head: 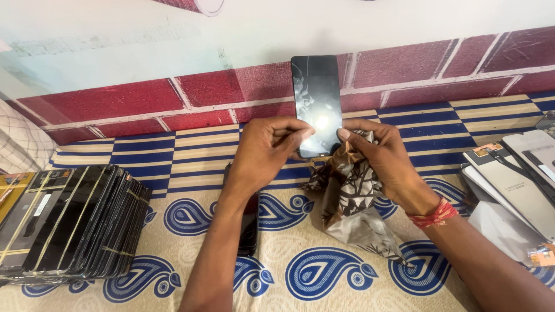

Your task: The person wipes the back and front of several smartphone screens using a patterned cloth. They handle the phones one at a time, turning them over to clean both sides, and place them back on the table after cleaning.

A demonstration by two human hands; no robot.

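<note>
Patterned cloth (191, 153) in cream with blue paisley and blue-yellow stripes covers the work surface, backed by a painted red brick wall (127, 101). At the centre, a black phone screen panel (315, 98) stands upright, its glass catching a bright glare. Left hand (267, 151) pinches its lower left edge with fingers closed on it; right hand (378, 156) grips the lower right edge together with a brown-and-grey printed rag (347, 202) that hangs down toward 6 o'clock. Another dark panel (250, 222) lies flat under the left forearm. At 9 o'clock sits a leaning row of dark panels (75, 219) banded with thin yellow strips. At 3 o'clock, pale grey panels (514, 179) with small orange labels overlap at the frame's edge. Bare cloth shows between the hands and both piles.
</note>
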